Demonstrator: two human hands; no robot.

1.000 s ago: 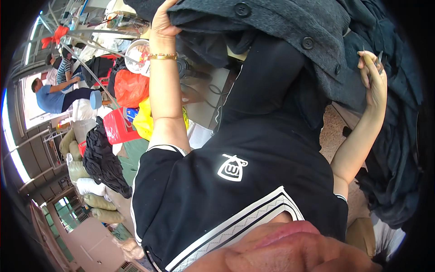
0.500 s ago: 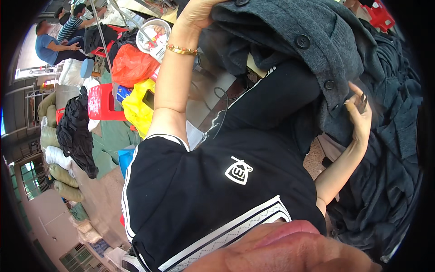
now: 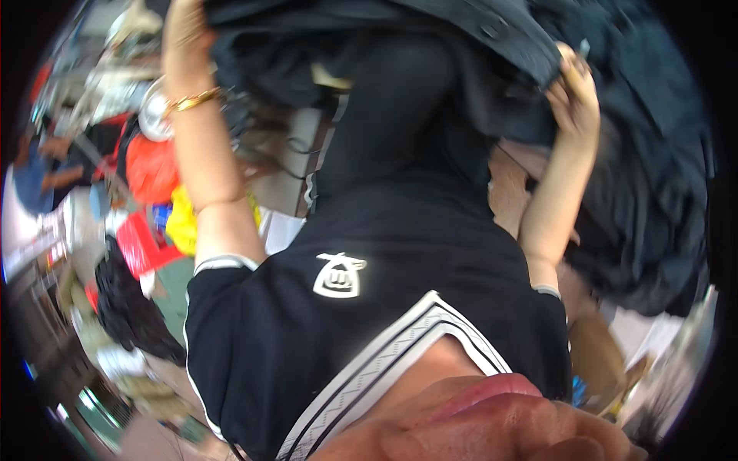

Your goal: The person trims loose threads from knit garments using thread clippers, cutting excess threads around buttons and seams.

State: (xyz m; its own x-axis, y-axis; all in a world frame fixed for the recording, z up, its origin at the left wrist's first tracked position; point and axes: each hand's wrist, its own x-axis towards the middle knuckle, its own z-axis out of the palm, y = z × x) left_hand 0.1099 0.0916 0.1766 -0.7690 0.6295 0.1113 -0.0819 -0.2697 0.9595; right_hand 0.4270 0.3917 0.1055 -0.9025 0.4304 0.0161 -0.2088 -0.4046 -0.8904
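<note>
Our right hand (image 3: 575,98) is closed on the lower edge of a dark grey buttoned garment (image 3: 430,31) that we hold raised overhead; our left hand (image 3: 183,31), a gold bracelet (image 3: 192,100) at its wrist, reaches up into the garment's other side, its grip hidden from us. The garment spans both raised arms above our black shirt (image 3: 369,307). Off left, blurred, lie red and yellow bags (image 3: 165,200).

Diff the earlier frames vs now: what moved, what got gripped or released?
Both hands ride higher with the dark coat: the left hand nearly leaves the top edge, the right hand has risen, fingers closed on the coat's hem. Nothing released. The gold bracelet stays on the left wrist.
</note>
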